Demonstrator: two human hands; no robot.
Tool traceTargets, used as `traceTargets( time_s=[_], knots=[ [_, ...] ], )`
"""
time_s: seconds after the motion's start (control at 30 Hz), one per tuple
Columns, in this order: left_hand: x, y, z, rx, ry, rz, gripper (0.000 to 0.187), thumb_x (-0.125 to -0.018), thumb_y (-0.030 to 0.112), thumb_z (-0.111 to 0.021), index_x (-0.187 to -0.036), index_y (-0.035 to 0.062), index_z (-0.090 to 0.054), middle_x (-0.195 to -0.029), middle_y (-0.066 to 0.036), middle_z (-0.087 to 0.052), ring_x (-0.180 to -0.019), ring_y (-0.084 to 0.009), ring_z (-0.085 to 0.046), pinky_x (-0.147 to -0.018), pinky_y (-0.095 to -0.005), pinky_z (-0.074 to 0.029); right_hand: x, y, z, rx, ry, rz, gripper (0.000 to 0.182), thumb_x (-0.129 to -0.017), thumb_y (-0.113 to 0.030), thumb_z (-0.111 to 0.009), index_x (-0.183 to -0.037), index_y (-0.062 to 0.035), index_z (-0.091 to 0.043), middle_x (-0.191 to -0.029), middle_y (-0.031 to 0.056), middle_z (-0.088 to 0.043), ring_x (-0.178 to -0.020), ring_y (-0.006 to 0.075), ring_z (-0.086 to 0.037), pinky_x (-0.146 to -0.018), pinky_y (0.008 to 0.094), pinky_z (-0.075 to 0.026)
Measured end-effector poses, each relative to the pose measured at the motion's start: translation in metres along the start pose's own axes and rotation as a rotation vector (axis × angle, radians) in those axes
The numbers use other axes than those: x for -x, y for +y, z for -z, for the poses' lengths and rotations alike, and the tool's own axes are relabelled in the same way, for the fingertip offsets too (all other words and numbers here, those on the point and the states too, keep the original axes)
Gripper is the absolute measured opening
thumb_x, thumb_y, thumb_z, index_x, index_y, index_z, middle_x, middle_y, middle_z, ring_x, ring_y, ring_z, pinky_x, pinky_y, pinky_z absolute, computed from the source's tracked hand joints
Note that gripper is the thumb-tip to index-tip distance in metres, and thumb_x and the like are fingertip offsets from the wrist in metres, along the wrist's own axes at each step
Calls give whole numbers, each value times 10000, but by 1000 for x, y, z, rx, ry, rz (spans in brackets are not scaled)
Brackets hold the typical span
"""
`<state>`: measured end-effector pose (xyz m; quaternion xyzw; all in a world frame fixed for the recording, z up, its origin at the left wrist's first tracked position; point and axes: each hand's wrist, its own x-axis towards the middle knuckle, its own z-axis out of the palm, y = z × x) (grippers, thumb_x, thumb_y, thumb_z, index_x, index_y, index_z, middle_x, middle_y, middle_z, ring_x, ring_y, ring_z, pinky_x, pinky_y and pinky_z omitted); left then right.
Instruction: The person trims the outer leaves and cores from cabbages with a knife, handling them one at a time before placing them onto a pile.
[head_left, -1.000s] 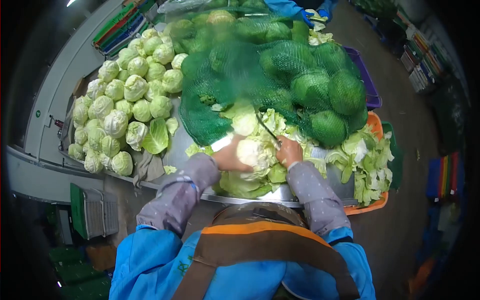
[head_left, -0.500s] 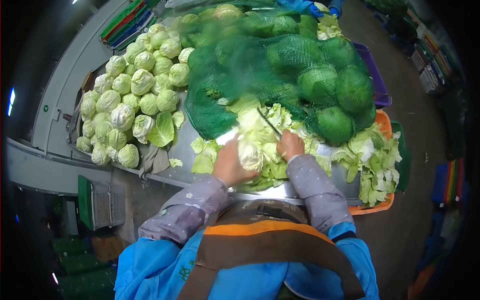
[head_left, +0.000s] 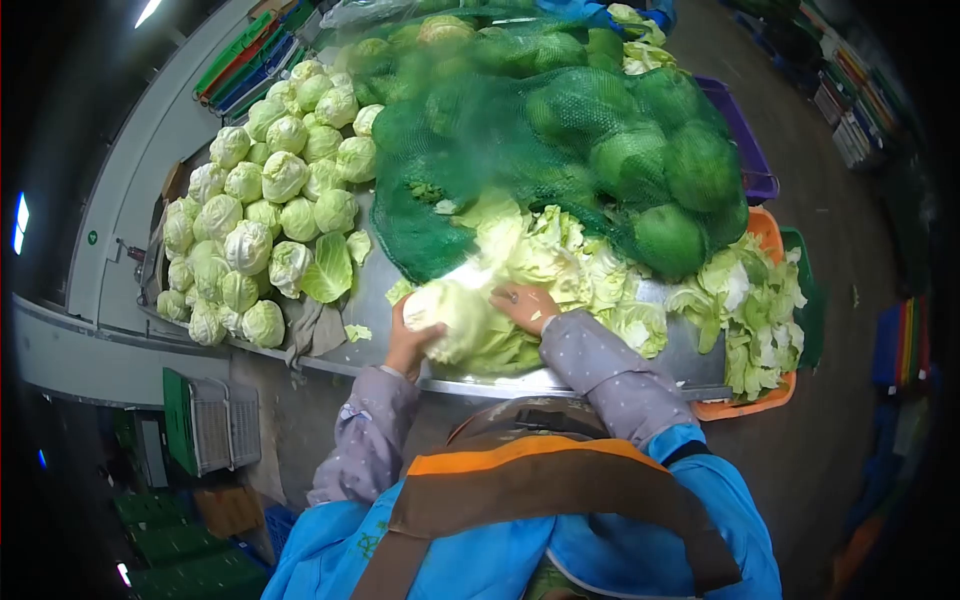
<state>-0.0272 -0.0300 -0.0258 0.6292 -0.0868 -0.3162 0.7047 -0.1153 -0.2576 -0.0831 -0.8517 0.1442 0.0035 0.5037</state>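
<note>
A pale cabbage head (head_left: pixel 445 318) rests in my left hand (head_left: pixel 408 342), whose fingers wrap round its left side. My right hand (head_left: pixel 527 306) is just right of that cabbage, with its fingers bent; the knife seen earlier does not show clearly, and what this hand holds is hidden. Loose cabbage leaves (head_left: pixel 560 260) lie behind and to the right of my hands on the metal table (head_left: pixel 375 345). Behind them a green mesh bag (head_left: pixel 560 130) holds large green cabbages.
Trimmed cabbages (head_left: pixel 285 175) are piled at the left, near a grey cloth (head_left: pixel 318 332). An orange crate (head_left: pixel 765 400) of leaves stands right, by a purple crate (head_left: pixel 758 185). A co-worker's blue-clad arm (head_left: pixel 580 12) shows at the top.
My left hand has moved left with the cabbage. My right hand has moved left too, and the knife blade that stuck out of it no longer shows.
</note>
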Motion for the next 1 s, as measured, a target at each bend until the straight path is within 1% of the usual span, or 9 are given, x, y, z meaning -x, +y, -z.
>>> traceTargets(
  time_s=[0.07,0.1,0.2,0.47,0.53,0.6,0.63,0.73,1.0],
  knots=[
    [-3,-15,23,533,45,188,658,-784,126,-689,-1345,81,-347,-1294,-136,-478,-1177,-308,-498,-953,-495,-441,14,-10,4,110,-53,12,513,-771,-396,-672,-1215,-158,-575,-1116,135,-633,-1008,326,-601,-869,387,-471],
    [4,-12,23,601,-17,172,680,-839,332,-634,-1396,108,-314,-1368,-128,-431,-1240,-342,-436,-1019,-519,-368,26,-18,7,156,-47,-38,542,-751,-365,-703,-1238,-178,-556,-1132,130,-627,-1017,323,-600,-869,389,-472],
    [17,11,11,846,-192,-2,737,-839,484,-578,-1413,112,-301,-1402,-138,-397,-1279,-352,-386,-1056,-542,-302,56,-18,20,203,-20,-125,635,-692,-285,-781,-1270,-206,-530,-1157,133,-615,-1040,322,-592,-871,391,-474],
    [41,58,-37,1028,-271,153,779,-821,700,-350,-1426,212,-304,-1474,-88,-294,-1330,-375,-288,-1072,-591,-222,100,-30,116,264,-24,-154,739,-650,-213,-795,-1303,-60,-486,-1212,152,-594,-832,195,-657,-677,292,-519],
    [41,61,-49,863,-156,134,769,-833,699,-321,-1431,217,-294,-1482,-90,-280,-1338,-370,-278,-1079,-593,-208,100,-95,119,-405,41,128,760,-656,-83,-772,-1339,-51,-439,-1273,116,-551,-960,214,-632,-813,312,-505],
    [38,55,-40,788,-255,78,827,-799,658,-480,-1427,157,-288,-1467,-128,-291,-1323,-346,-319,-1082,-541,-261,95,-126,120,-994,-127,57,804,-631,-22,-757,-1356,-51,-410,-1362,85,-466,-945,192,-610,-801,317,-501],
    [34,57,-38,663,-382,5,838,-785,550,-570,-1423,101,-265,-1434,-151,-328,-1300,-335,-357,-1069,-487,-300,91,-146,119,-811,-89,47,847,-596,-51,-802,-1349,-41,-415,-1388,88,-434,-909,183,-596,-800,312,-495],
    [35,80,-46,520,-471,-12,919,-679,311,-749,-1398,24,-254,-1365,-160,-396,-1265,-285,-411,-1061,-385,-334,83,-174,116,55,184,616,720,-539,-203,-874,-1167,-36,-563,-1331,136,-497,-1009,233,-610,-834,339,-499],
    [39,76,-43,224,-356,-77,970,-567,354,-795,-1348,34,-317,-1282,-106,-475,-1212,-252,-458,-1042,-364,-354,102,-168,110,145,85,659,421,-561,-259,-866,-787,-61,-572,-1145,152,-615,-913,286,-648,-704,321,-523]
  ],
)
